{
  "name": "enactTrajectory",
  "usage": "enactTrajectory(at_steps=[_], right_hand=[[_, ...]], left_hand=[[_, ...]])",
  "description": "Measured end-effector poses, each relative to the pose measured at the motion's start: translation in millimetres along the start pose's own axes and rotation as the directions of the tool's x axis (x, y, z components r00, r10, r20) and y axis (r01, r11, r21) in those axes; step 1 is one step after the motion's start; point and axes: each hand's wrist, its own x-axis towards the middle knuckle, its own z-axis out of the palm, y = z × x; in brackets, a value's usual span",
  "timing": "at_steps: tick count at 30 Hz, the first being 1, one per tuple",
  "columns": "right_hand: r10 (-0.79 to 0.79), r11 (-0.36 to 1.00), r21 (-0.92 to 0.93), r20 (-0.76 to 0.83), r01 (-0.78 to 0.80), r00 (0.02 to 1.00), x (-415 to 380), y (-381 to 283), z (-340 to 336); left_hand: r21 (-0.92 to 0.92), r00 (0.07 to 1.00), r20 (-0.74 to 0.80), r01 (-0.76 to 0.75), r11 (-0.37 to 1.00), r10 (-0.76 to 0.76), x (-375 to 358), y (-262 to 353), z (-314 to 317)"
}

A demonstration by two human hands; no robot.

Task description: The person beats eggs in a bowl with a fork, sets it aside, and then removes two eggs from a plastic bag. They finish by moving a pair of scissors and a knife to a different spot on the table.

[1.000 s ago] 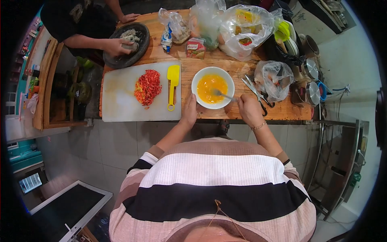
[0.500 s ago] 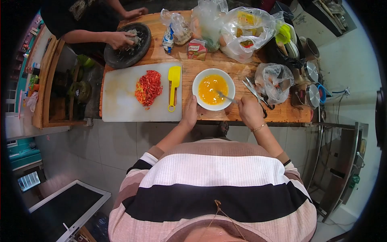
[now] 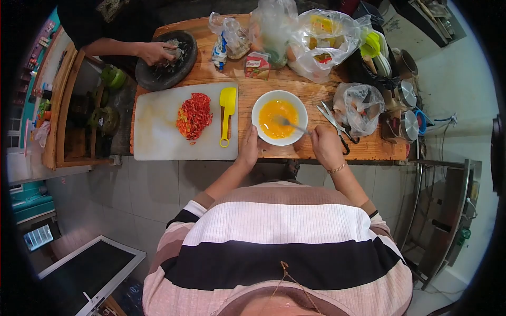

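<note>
A white bowl (image 3: 256,108) of beaten egg (image 3: 276,111) stands near the front edge of the wooden table. My left hand (image 3: 247,149) holds the bowl by its left side. In my right hand (image 3: 327,146) is the handle of a metal fork (image 3: 299,128); its head dips into the egg and is blurred. Left of the bowl, a white cutting board (image 3: 158,126) carries chopped red chili (image 3: 194,117) and a yellow spatula (image 3: 227,108). Scissors (image 3: 333,120) with dark handles lie just beyond my right hand.
At the far left, another person's hand (image 3: 157,53) grips a stone over a dark stone mortar (image 3: 184,52). Plastic bags (image 3: 324,47), a Royco packet (image 3: 257,65) and a smaller bag (image 3: 359,108) sit on the table (image 3: 311,92). Lidded pots (image 3: 408,125) stand at the right end.
The fork's head has shifted slightly within the egg, while my left hand stays on the bowl. The other person's second hand has left the table's far edge.
</note>
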Motion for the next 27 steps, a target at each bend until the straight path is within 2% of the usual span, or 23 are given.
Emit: enactTrajectory(at_steps=[2,5,8,11,14,17,20,23,26,27], right_hand=[[0.055,0.998,-0.013,-0.093,-0.056,0.994,2.8,1.8,1.8],[-0.007,0.998,-0.058,0.141,0.015,0.99,1.3,3.2,0.6],[-0.009,1.0,0.021,0.049,0.008,0.999,0.7,-0.7,-1.3],[0.116,0.993,0.006,-0.039,-0.116,0.992,5.3,-3.8,-4.4],[-0.003,0.999,-0.052,0.039,0.005,0.999,1.3,7.6,7.6],[-0.036,0.999,0.004,0.099,0.036,0.994,1.1,7.7,7.7],[0.099,0.994,0.046,-0.028,-0.098,0.995,3.8,0.0,-1.0],[-0.015,0.999,-0.05,-0.08,0.011,0.997,1.6,8.1,5.9],[-0.056,0.998,0.0,0.131,0.056,0.99,-0.9,5.7,5.6],[-0.03,1.0,0.002,0.089,0.03,0.996,0.1,5.5,5.3]], left_hand=[[-0.007,0.996,-0.032,-0.089,0.996,0.088,6.4,-13.0,-3.2],[0.034,0.995,-0.022,-0.095,0.995,0.096,11.5,-20.8,-9.7],[0.013,0.997,-0.017,-0.076,0.997,0.076,8.8,-17.5,-7.7],[-0.018,0.999,0.047,0.001,1.0,0.0,2.5,-3.7,-3.6],[-0.004,0.998,-0.009,-0.067,0.998,0.067,6.1,-13.5,-5.4],[0.0,0.997,-0.048,-0.058,0.998,0.058,6.4,-14.8,-4.9],[-0.021,0.999,0.029,0.021,1.0,-0.021,-0.9,0.6,0.1],[-0.006,0.996,0.077,0.041,0.999,-0.04,7.5,-11.6,-10.5],[-0.032,0.996,0.065,0.065,0.997,-0.063,5.3,-8.1,-7.7],[-0.02,0.997,0.056,0.056,0.998,-0.055,3.3,-4.7,-5.5]])
